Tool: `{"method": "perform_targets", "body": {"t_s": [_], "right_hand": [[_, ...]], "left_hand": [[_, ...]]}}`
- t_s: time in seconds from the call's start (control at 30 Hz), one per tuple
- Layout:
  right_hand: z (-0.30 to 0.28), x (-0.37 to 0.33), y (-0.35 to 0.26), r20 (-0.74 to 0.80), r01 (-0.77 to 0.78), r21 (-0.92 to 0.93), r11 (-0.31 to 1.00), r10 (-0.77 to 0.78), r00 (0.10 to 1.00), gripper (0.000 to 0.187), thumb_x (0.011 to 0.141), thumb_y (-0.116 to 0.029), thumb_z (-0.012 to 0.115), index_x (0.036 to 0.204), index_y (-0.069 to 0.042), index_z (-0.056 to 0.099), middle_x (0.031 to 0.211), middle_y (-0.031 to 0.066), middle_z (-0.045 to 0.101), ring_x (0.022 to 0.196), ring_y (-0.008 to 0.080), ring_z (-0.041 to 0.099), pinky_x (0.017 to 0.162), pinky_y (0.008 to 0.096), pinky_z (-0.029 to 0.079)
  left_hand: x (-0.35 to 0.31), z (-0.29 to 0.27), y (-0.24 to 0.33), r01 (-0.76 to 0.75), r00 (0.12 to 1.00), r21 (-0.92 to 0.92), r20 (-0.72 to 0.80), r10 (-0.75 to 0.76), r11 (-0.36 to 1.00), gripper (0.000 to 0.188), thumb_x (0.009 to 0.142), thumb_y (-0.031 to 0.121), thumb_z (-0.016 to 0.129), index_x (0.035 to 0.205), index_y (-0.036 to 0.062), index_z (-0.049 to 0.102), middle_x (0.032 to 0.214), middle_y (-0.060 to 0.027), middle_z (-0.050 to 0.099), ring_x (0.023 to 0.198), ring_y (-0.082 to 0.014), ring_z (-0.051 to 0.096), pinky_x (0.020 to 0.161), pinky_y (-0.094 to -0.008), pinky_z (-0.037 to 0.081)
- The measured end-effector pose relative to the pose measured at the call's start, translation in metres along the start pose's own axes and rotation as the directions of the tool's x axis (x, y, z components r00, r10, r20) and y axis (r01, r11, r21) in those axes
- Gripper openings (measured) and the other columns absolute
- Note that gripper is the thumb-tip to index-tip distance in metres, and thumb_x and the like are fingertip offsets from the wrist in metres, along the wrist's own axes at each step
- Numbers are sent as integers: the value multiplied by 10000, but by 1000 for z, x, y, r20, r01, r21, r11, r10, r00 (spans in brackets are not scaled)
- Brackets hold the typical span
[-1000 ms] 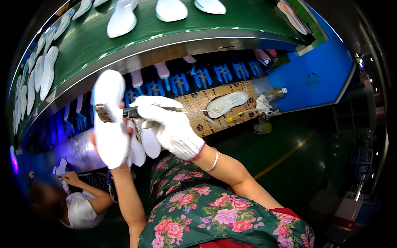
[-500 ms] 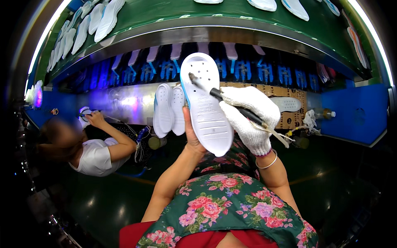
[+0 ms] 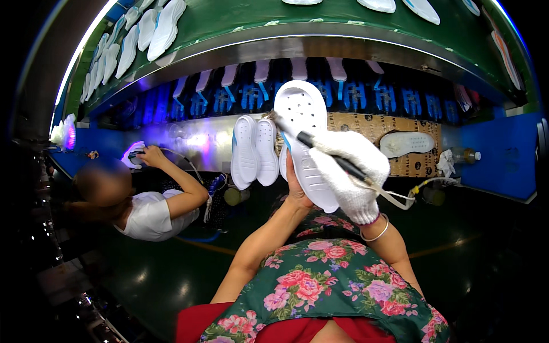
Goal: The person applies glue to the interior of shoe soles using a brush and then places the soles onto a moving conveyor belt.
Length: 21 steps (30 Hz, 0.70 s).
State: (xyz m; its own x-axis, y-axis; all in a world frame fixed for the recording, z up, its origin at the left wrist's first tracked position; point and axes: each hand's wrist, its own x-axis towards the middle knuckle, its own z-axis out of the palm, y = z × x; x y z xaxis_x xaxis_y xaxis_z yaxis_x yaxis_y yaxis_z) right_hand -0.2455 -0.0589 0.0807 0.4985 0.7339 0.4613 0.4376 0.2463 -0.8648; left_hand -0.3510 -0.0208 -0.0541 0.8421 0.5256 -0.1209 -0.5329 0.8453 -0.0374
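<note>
Head view: sole in my left hand, brush in my right

The white sole (image 3: pixel 306 117) stands up in front of me over the bench, perforated end away from me, grooved end toward my body. My bare left hand (image 3: pixel 297 186) grasps it around its left edge, low down. My right hand (image 3: pixel 361 157), gloved, is closed around the dark handle of the brush (image 3: pixel 305 138), from which a pale tube (image 3: pixel 397 200) runs off to the right. The bristles lie at the sole's left edge (too blurred to tell whether they touch).

I judge the sole light and moderately stiff, likely foam with a little give, hardly fragile but perhaps slick where smooth. Gripping it by the edge or from behind seems best, leaving this face clear; the narrower middle should suit my fingers.

Left of it, two more soles (image 3: pixel 244 148) stand side by side; to the right, another insole-shaped piece (image 3: pixel 406 144) lies on the cardboard (image 3: pixel 357 123).
</note>
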Motion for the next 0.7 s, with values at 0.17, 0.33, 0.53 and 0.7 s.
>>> {"method": "perform_targets", "body": {"t_s": [0.17,0.33,0.53,0.7], "right_hand": [[4,-2,3,31,156,-167,974,-153,988,240,728,-18,749,966,-20,723,916,136,715,803,251,689,728,337,541],[6,-8,2,98,-3,20,1000,1,995,221,757,-45,739,977,-20,733,941,134,722,837,245,697,815,335,537],[13,-14,15,103,212,-180,961,-196,975,295,721,-38,756,1015,-58,730,974,101,727,871,251,699,797,360,543],[13,-24,24,10,-57,72,996,57,998,210,756,-57,753,963,-25,730,903,106,722,822,202,690,723,320,538]], "left_hand": [[0,17,-2,-15,963,316,-251,99,949,882,849,739,458,1469,120,359,1419,-129,480,1284,-303,488,1096,-475,387],[9,4,7,-42,994,98,-92,52,994,907,810,731,538,1440,95,387,1390,-149,496,1281,-319,481,1065,-509,416],[14,2,11,-32,990,105,-132,46,994,897,826,713,533,1464,112,343,1379,-139,508,1230,-313,529,1035,-492,456],[18,13,21,-99,995,-64,-8,99,993,823,870,689,487,1466,139,351,1361,-151,517,1197,-305,554,1000,-483,489]]}}
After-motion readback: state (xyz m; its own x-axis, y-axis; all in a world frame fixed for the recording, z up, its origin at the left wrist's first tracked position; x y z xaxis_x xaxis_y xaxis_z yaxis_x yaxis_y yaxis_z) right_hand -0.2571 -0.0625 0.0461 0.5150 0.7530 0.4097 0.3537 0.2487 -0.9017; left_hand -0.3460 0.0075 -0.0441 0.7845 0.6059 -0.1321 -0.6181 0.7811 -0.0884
